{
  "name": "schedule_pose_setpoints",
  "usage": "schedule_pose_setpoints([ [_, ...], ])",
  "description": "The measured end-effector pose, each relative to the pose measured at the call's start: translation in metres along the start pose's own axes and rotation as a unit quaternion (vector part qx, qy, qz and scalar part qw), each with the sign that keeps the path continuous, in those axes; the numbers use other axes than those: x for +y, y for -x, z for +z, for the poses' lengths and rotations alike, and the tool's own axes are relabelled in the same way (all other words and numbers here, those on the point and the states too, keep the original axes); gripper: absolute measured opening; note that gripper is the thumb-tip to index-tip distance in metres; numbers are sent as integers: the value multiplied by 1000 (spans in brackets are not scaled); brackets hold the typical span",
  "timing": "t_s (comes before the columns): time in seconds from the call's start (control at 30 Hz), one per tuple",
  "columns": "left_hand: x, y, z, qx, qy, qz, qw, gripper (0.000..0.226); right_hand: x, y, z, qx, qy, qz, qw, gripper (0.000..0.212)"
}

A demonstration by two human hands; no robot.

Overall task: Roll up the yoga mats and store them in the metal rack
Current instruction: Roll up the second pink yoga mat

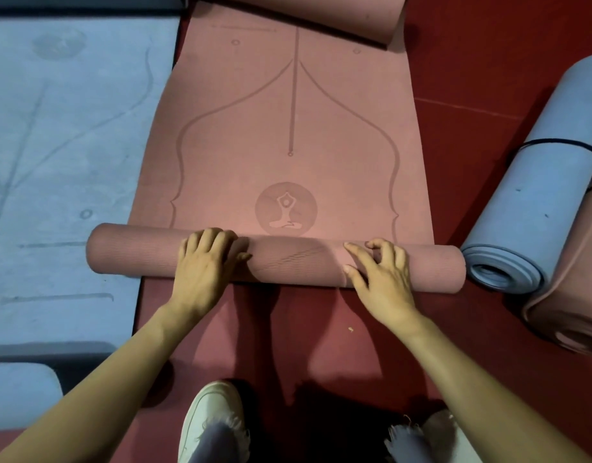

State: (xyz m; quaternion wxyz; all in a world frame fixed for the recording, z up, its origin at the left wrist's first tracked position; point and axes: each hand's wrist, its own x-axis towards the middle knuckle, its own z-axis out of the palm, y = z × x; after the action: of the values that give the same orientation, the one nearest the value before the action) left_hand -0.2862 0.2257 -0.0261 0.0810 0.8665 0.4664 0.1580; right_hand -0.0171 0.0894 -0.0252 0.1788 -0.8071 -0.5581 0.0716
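The pink mat [321,145] lies on the red floor [488,78], part rolled. Its rolled end is a thick tube that runs left to right across the view, close to the person. The flat part stretches straight away from the tube toward the top of the view, so the mat's long axis points away from the person. A round yoga-figure print sits on the flat part just beyond the tube, partly covered by it.

Both hands are on the tube, well apart. The left hand [206,262] sits left of the middle, palm down, with its fingers curled over the top of the tube and the thumb against the near side. The right hand [378,275] sits right of the middle, with its fingers spread; the forefinger and thumb are straight and the other fingertips press on the top, so it does not grip.

Both forearms are bare and reach forward from the bottom corners of the view, wrists low.

A flat blue mat [70,128] lies to the left of the pink one. To the right lies a rolled blue mat [538,195] with a black strap [555,142] round it, its end just beside the tube's right end. A second rolled pink mat [561,295] lies against it. A white shoe [211,419] shows below.
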Motion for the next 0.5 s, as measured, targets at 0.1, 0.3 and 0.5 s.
schedule_pose_setpoints([
  [0.1,-1,0,1,-16,21,-2,1000,37,8,1,-3,-34,7,-37,999,61],
  [0.3,-11,9,0,-38,27,57,997,55,16,-4,-2,-32,-28,-49,998,42],
  [0.5,-10,-5,-2,-36,28,62,997,45,11,-9,5,36,-50,-42,997,39],
])
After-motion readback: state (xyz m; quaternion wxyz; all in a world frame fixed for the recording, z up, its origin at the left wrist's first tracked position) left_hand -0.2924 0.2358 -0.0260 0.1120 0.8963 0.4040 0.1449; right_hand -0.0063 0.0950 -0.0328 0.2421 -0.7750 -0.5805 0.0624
